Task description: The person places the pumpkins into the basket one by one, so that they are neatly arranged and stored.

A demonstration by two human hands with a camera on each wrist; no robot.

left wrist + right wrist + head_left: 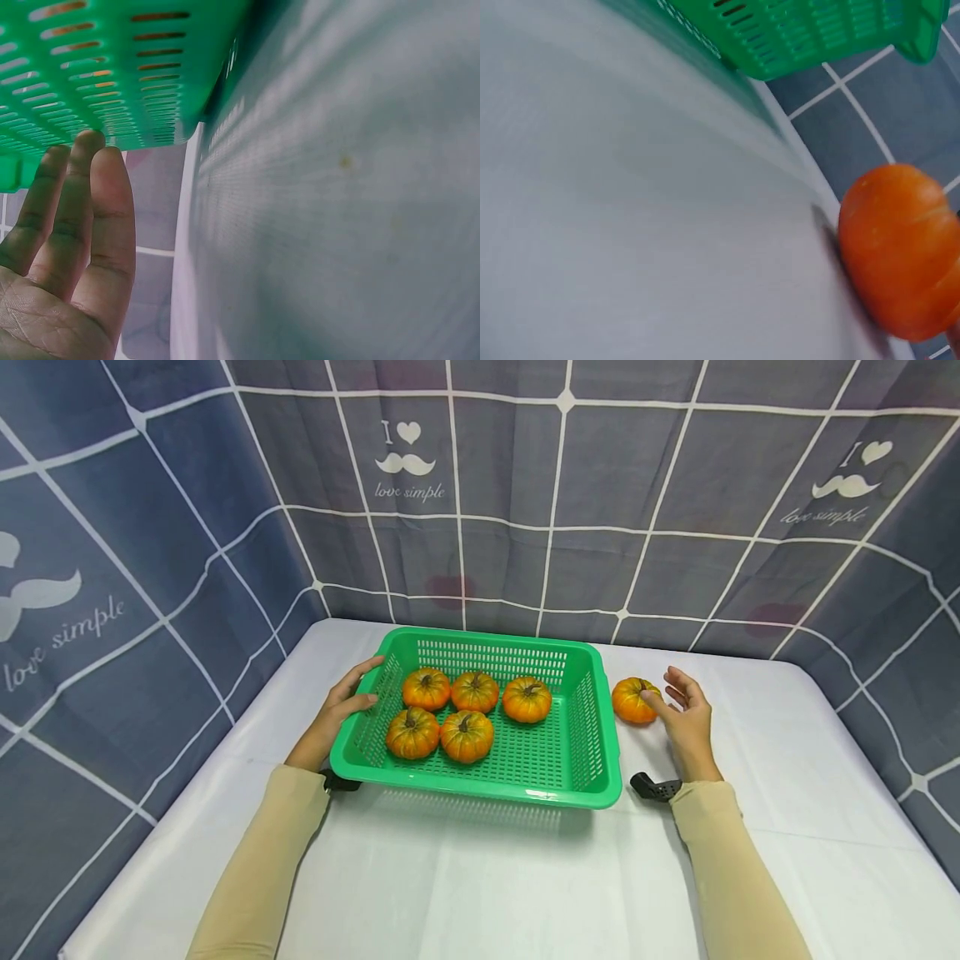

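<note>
A green plastic basket (480,789) with slotted walls stands on the table, holding several small orange pumpkins (467,737). At its left end is my left hand (333,714), with thumb and index finger at the rim. In the left wrist view, its straight fingers (105,217) reach up to the basket's outer wall. Right of the basket, a single pumpkin (630,700) sits on the table. My right hand (688,722) is beside that pumpkin, its thumb overlapping it and its other fingers loosely spread to the right. The right wrist view shows the pumpkin (900,251) but hides most of the hand.
A white cloth (465,877) covers the table. Grey-blue checked curtains (510,560) hang close behind and at both sides. Black wrist mounts (654,787) sit below both hands, the right one near the basket's front right corner.
</note>
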